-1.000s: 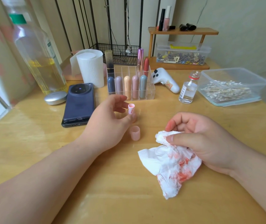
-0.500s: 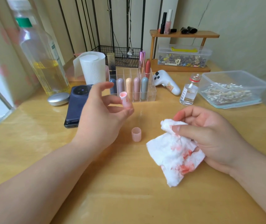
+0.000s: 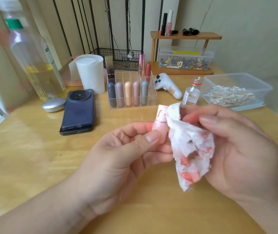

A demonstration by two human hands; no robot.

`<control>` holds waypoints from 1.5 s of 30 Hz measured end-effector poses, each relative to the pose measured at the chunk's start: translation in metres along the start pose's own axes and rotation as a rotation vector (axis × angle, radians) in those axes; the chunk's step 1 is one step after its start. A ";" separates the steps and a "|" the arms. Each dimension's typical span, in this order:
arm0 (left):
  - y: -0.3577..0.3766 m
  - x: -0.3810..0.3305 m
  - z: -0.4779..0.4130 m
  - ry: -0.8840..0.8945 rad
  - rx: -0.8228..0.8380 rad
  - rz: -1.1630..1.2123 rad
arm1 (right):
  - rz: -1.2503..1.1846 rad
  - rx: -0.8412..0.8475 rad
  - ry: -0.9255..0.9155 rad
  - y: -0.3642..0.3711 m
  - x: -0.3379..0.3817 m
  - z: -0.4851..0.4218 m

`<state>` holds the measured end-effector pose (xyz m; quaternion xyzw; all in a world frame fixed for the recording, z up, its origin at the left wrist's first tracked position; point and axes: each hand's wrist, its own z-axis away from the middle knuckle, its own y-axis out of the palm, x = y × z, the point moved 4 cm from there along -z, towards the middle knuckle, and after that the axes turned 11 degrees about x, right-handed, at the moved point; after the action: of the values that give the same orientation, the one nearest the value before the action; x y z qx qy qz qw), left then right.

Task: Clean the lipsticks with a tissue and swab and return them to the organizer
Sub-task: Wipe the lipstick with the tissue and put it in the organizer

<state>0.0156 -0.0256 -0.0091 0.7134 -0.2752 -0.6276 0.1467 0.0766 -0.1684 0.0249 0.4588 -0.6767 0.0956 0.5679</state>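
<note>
My left hand (image 3: 118,152) pinches a small pink lipstick (image 3: 160,121) upright between thumb and fingers, its upper part smeared red. My right hand (image 3: 239,149) grips a crumpled white tissue (image 3: 188,149) stained red and holds it against the lipstick's right side. Behind them stands the clear organizer (image 3: 152,97) with several capped pastel lipsticks (image 3: 128,96) in its front row and taller lipsticks (image 3: 148,70) at the back. The lipstick's pink cap is hidden behind my hands.
A clear tub of cotton swabs (image 3: 232,93) and a small glass vial (image 3: 192,92) sit at the right. Stacked phones (image 3: 77,112), a silver disc (image 3: 54,104), an oil bottle (image 3: 35,61) and a tissue roll (image 3: 91,75) stand at the left. A wooden shelf (image 3: 185,35) is at the back.
Both hands rose and came together. My left hand brought the lipstick toward me, and my right hand lifted the tissue off the table and against the lipstick.
</note>
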 end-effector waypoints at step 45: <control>-0.009 -0.010 0.003 0.102 0.021 -0.380 | -0.056 0.274 0.196 -0.010 -0.020 -0.011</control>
<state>0.0142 -0.0120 -0.0065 0.7848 -0.1344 -0.6041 0.0319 0.0901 -0.1572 0.0076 0.5390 -0.5858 0.2154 0.5657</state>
